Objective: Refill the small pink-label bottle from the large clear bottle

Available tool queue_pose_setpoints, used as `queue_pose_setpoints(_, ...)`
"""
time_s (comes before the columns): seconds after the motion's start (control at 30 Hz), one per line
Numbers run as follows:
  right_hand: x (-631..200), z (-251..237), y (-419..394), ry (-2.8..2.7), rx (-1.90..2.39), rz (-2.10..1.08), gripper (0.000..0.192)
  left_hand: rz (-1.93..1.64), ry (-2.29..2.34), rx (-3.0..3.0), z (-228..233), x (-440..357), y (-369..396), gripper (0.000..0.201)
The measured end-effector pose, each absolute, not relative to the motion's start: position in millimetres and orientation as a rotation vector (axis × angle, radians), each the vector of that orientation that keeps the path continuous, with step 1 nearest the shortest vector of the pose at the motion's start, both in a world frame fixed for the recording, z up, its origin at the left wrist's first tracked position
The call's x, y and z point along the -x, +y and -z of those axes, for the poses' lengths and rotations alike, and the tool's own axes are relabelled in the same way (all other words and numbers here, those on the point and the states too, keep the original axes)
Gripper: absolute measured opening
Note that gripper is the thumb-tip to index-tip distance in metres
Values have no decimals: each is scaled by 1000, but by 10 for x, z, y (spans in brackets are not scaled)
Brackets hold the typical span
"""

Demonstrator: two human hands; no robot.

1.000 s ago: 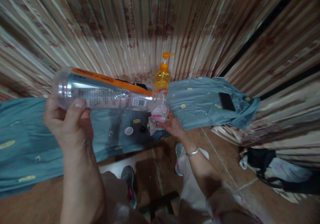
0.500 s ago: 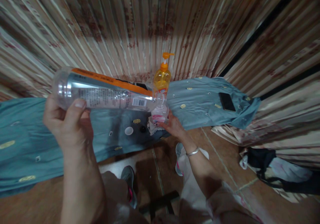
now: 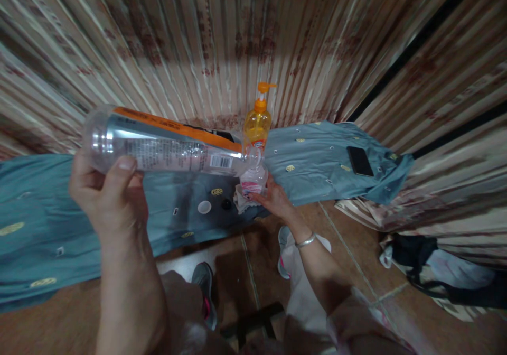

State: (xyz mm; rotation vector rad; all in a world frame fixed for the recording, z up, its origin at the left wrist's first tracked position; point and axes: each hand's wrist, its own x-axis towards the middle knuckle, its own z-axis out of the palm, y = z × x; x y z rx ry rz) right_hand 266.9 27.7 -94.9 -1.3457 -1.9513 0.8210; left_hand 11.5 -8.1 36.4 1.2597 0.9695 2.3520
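My left hand (image 3: pixel 113 191) is closed round the base end of a large clear plastic bottle (image 3: pixel 170 143) with an orange, silver and black label. The bottle lies nearly level, its mouth dipping slightly to the right over a small clear bottle (image 3: pixel 253 178) with a pink label. Around that small bottle my right hand (image 3: pixel 273 196) is closed, holding it upright. Whether the two mouths touch, I cannot tell. Just behind stands an orange pump bottle (image 3: pixel 257 122) of yellow liquid. A crumpled pale cloth (image 3: pixel 242 202) lies beside the small bottle.
A blue-green patterned cloth (image 3: pixel 312 159) covers the long, low surface. On it lie a white round cap (image 3: pixel 204 207), a small black cap (image 3: pixel 226 204) and a black phone (image 3: pixel 359 161). A striped curtain (image 3: pixel 178 43) hangs behind. Dark bundled items (image 3: pixel 447 270) lie at the right.
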Motion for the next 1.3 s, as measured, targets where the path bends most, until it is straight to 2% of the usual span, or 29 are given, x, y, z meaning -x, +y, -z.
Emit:
queue_pose_setpoints(0.2,-2668,950,276,-1953,1342,-804,71,-2339,997,-1296,-383,-124,-106,37)
queue_pose_setpoints(0.37,-2671,936,270,-1955,1332,-807,70,-2251,1118,-1308,-396,-146,-144,22)
queue_pose_setpoints(0.5,-2669,939,272,-1954,1325,-815,70,-2311,1044,-1297,-415,-151,-158,28)
queue_pose_setpoints(0.6,-2669,949,275,-1948,1332,-826,72,-2222,1134,-1276,-418,-150,-153,23)
queue_pose_setpoints(0.73,-2672,948,271,-1952,1331,-813,72,-2338,1005,-1300,-388,-135,-108,33)
queue_pose_setpoints(0.97,-2671,939,273,-1945,1311,-834,71,-2331,998,-1301,-377,-131,-135,32)
queue_pose_setpoints(1.1,-2669,945,274,-1942,1308,-817,71,-2191,1173,-1335,-397,-143,-189,20)
queue_pose_setpoints(1.3,-2670,942,275,-1946,1332,-828,70,-2260,1058,-1357,-391,-136,-157,26)
